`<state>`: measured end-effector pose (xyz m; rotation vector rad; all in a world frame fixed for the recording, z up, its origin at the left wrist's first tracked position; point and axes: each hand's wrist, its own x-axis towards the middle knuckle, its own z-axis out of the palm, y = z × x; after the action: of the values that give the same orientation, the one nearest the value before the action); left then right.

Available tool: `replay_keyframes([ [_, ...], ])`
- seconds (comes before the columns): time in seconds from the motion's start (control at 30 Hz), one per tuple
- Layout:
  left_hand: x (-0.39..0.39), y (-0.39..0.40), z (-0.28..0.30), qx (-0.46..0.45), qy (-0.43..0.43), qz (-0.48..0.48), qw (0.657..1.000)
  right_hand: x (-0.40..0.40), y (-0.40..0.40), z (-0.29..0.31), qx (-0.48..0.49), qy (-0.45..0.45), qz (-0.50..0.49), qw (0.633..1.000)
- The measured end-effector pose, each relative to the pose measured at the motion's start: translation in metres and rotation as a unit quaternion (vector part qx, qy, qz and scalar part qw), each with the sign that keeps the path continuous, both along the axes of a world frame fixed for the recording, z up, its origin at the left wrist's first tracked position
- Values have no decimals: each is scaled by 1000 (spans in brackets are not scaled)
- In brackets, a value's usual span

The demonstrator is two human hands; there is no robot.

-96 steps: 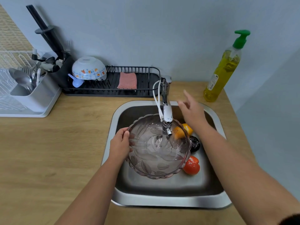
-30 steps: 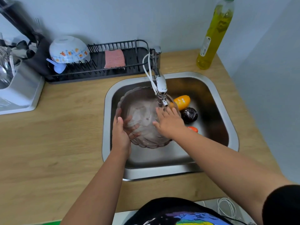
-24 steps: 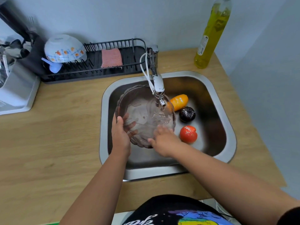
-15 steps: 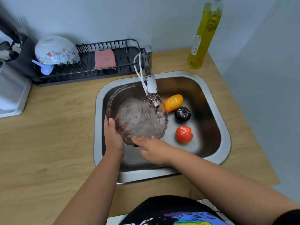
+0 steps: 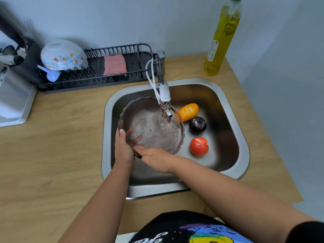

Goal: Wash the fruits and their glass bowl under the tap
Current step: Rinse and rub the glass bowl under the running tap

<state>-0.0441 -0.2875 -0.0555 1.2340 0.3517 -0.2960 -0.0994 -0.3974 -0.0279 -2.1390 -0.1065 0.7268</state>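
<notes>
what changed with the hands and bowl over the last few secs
The right hand came back from the tap side, passed through the inside of the bowl and now lies along its near rim, fingers straight, pointing left. The left hand kept its grip on the bowl's left rim, and the bowl is tilted more towards the person. The three fruits lie as before on the sink floor, right of the bowl.

A light wood-grain surface [image 5: 52, 155] meets plain pale grey-blue walls [image 5: 122, 18] at the rear and right. Lighting is even and diffuse, with soft shadows.
</notes>
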Motion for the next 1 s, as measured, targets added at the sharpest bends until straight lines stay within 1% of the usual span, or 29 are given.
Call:
replay_keyframes([
  [0.13, 1, 5, -7, -31, 59, -31, 997, 34, -5, -10, -60, -23, 42, 997],
  [0.23, -1, 6, -9, -46, 112, -67, 990, 47, -15, -19, -105, -62, 65, 990],
  [0.3, -2, 6, -9, -47, 119, -90, 988, 51, -21, -24, -153, -88, 80, 981],
  [0.47, -5, 1, 0, -35, 113, -147, 982, 56, -36, -31, -232, -94, -12, 968],
  [0.53, -5, -1, 1, -31, 120, -158, 980, 50, -30, -30, -207, -93, -3, 974],
  [0.63, -5, 0, -5, -32, 137, -152, 978, 39, -17, -30, -129, -86, 51, 987],
  [0.7, -7, 0, -8, -25, 143, -163, 976, 38, -24, -34, -146, -97, 60, 983],
  [0.8, -7, -2, -9, -26, 137, -191, 972, 40, -40, -38, -214, -107, -4, 971],
  [0.87, -6, -6, -8, -28, 128, -202, 971, 42, -43, -37, -229, -106, -29, 967],
  [0.93, -7, -6, -5, -25, 120, -192, 974, 40, -34, -31, -199, -101, -19, 974],
  [1.0, -6, -5, -2, -20, 117, -164, 979, 36, -22, -26, -129, -89, 22, 987],
])
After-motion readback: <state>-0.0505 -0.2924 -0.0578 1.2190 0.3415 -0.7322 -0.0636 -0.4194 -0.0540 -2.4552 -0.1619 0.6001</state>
